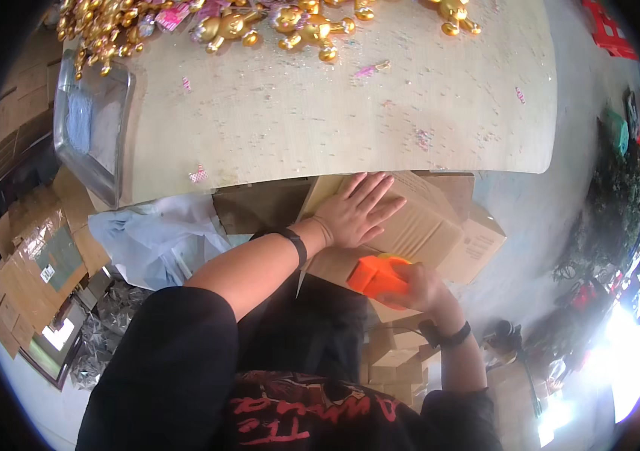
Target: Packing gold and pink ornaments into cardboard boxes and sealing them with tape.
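A brown cardboard box [421, 229] sits below the table's near edge, in front of my body, with its flaps spread to the right. My left hand [351, 214] lies flat on the box, fingers stretched out and apart. In my right hand [419, 289] is an orange tape dispenser [369, 275], held against or just over the near side of the box; I cannot tell whether it touches. My fingers wrap round its body and partly hide it. No strip of tape can be made out.
Golden bear-like figures [312, 30] crowd the far side of the pale table [297, 113], with pink scraps scattered about. A clear plastic tray [123, 135] stands at its left edge. White plastic sheeting [158, 237] and stacked cartons [42, 259] lie left; more small boxes [395, 361] are by my right leg.
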The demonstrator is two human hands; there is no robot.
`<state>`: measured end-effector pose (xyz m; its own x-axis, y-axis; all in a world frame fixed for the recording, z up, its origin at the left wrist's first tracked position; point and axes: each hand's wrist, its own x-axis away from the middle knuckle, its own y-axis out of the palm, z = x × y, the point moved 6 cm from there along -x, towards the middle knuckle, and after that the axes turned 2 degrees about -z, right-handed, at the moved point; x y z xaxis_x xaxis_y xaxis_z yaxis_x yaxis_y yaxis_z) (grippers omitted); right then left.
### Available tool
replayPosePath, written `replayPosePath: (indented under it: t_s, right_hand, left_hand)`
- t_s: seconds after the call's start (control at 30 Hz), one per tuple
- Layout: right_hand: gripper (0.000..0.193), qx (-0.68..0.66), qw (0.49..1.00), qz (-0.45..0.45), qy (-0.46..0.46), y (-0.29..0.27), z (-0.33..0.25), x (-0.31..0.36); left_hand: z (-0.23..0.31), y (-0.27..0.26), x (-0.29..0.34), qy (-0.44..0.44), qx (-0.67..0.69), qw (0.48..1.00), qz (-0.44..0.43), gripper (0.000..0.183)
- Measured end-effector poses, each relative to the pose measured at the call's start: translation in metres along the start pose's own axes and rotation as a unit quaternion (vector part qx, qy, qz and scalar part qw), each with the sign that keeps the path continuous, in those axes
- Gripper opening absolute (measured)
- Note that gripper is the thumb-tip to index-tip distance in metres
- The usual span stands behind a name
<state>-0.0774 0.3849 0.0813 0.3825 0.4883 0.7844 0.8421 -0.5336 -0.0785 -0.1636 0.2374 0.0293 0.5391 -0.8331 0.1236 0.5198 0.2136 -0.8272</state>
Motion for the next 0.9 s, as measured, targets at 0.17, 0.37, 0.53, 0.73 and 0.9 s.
replayPosePath:
  t_s: [0.17, 0.37, 0.53, 0.73, 0.9]
  right_hand:
    - [0.049, -0.23, 0.971, 0.05, -0.034, 0.014, 0.031, 0.001]
    - [0.048, -0.216, 0.972, 0.08, -0.052, 0.015, 0.037, -0.001]
    - [0.045, -0.15, 0.977, 0.135, -0.071, 0.031, 0.041, 0.006]
    - [0.046, -0.108, 0.98, 0.166, -0.024, 0.03, 0.023, 0.002]
    - [0.047, -0.105, 0.975, 0.194, -0.011, 0.035, 0.016, 0.014]
  left_hand:
    - [-0.001, -0.003, 0.002, 0.005, -0.005, 1.0, 0.015, 0.068]
    - [0.0, -0.005, 0.007, 0.012, -0.027, 0.999, 0.044, 0.065]
    - [0.014, -0.015, 0.014, 0.026, 0.027, 0.993, 0.111, 0.046]
    - [0.024, 0.023, 0.071, -0.259, 0.412, 0.871, 0.062, 0.026]
    - [0.042, 0.033, 0.085, -0.397, 0.539, 0.738, -0.08, 0.044]
